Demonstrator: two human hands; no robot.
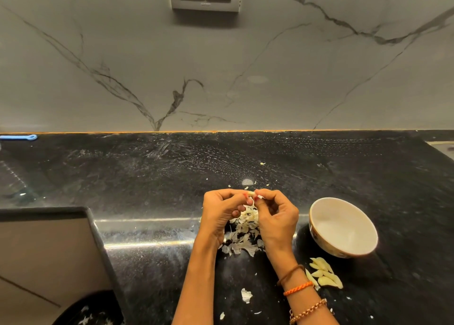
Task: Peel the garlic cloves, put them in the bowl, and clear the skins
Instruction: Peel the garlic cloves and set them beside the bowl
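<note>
Left hand [222,210] and right hand [275,214] raised together above the black counter [152,177], fingertips meeting, both pinching one small garlic clove [251,193] between them. Fingers of both curled, thumbs and forefingers closed on the clove; a strip of skin sticking out at the right fingertips. Directly beneath and between the two hands, a heap of peeled skins [243,233] on the counter. Just right of the right hand, a white bowl [344,226], upright; inside looks bare, no cloves seen in it. Below the bowl, beside the right wrist, a small cluster of peeled cloves [324,273] lying on the counter. Nearer the body, between the forearms, a loose skin scrap [246,295]. Bracelets [298,288] on the right wrist. Far left of the left hand, by the wall, a blue utensil [19,137].
</note>
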